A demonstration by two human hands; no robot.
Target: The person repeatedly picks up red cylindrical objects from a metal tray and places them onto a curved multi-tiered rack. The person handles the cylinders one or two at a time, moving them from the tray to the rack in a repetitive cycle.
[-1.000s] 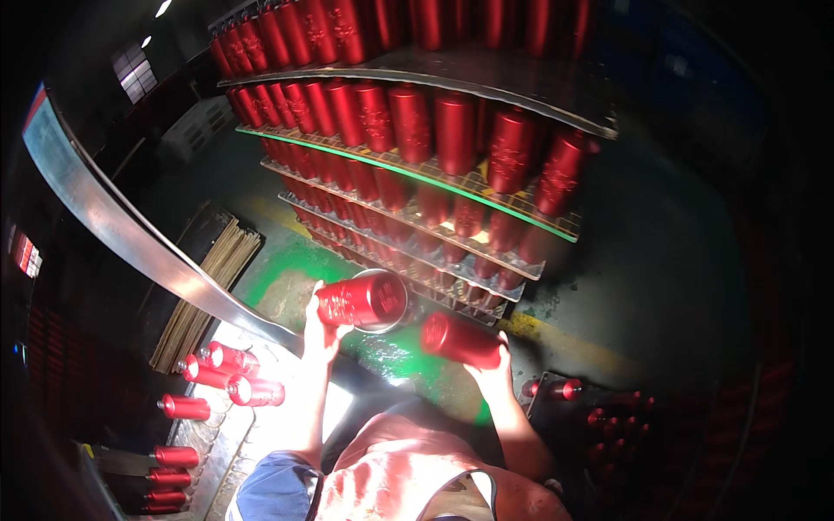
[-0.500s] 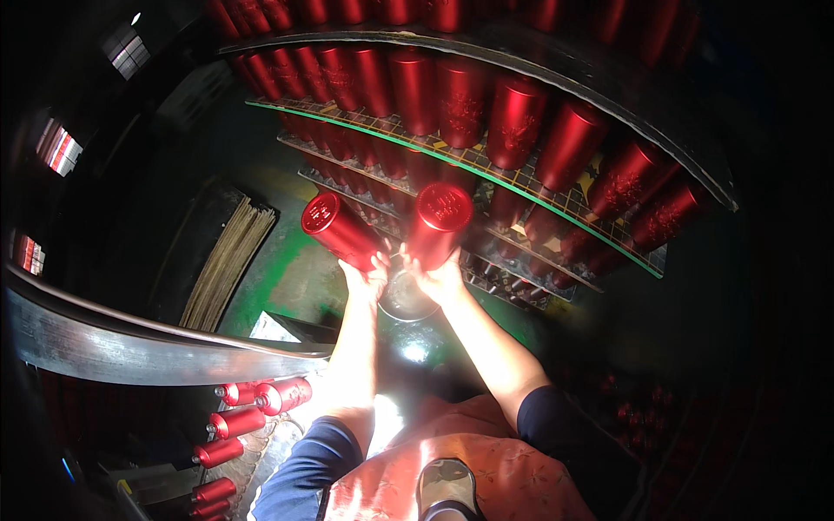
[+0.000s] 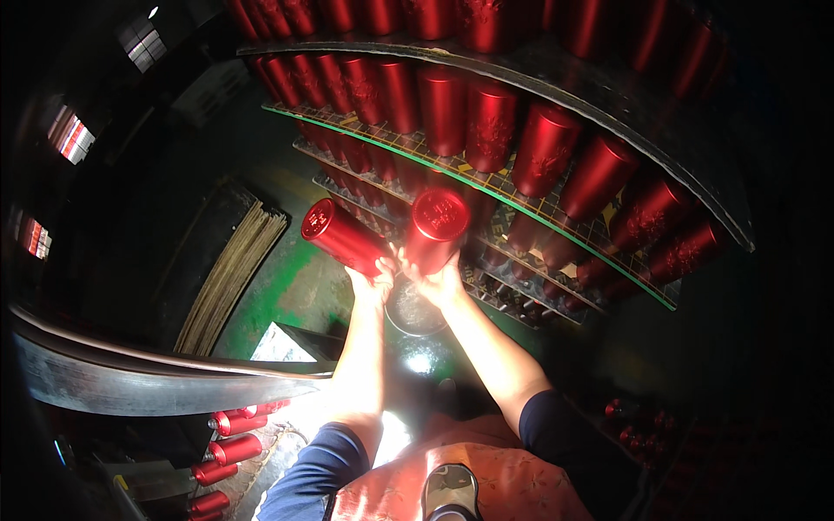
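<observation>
In my left hand (image 3: 373, 280) is a shiny red metal bottle (image 3: 344, 236), gripped near its lower end in the picture and leaning to the left. My right hand (image 3: 437, 280) is wrapped round a second red bottle (image 3: 437, 227), which stands more upright. Both bottles turn their round, flat bases up toward me, with pale print on them. Their other ends are hidden by my fingers and by glare. The two bottles are apart at the bases, and my hands come close together below them.
Ahead stands a rack of shelves (image 3: 473, 184) with rows of similar red bottles (image 3: 491, 126). A curved metal band (image 3: 174, 379) crosses the left side. Below it, more red bottles (image 3: 234, 450) lie in a row. A stack of flat sheets (image 3: 233, 273) stands on the floor at left.
The rack sits slightly lower and farther right in view. The left bottle leans a little more to the left. Both hands keep their hold. The red bottles at lower left have shifted.
</observation>
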